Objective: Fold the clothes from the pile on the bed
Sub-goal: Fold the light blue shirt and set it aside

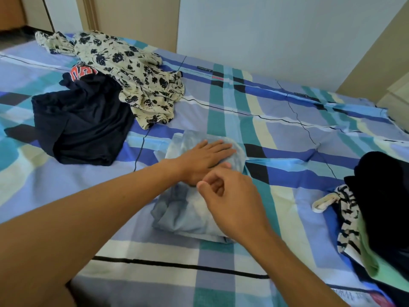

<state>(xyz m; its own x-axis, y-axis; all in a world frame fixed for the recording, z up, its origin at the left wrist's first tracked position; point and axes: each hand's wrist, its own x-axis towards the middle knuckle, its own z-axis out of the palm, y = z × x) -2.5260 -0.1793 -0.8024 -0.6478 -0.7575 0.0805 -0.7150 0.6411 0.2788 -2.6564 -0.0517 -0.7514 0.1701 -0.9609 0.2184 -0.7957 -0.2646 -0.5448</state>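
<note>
A pale blue tie-dye garment (188, 209) lies partly folded in the middle of the bed. My left hand (208, 158) rests flat on its far end, fingers straight. My right hand (230, 198) hovers just over the garment's middle, fingers loosely curled with thumb and forefinger close together; whether it pinches any cloth is hidden. A dark navy shirt with orange lettering (81, 122) lies crumpled at the left. A cream dress with dark flowers (132, 72) sprawls behind it.
The bed carries a blue, teal and cream plaid sheet (287, 120). At the right edge sits a heap of a black garment (385, 196), a black-and-white striped piece (347, 220) and a light green one (376, 269). A pale wall stands behind the bed.
</note>
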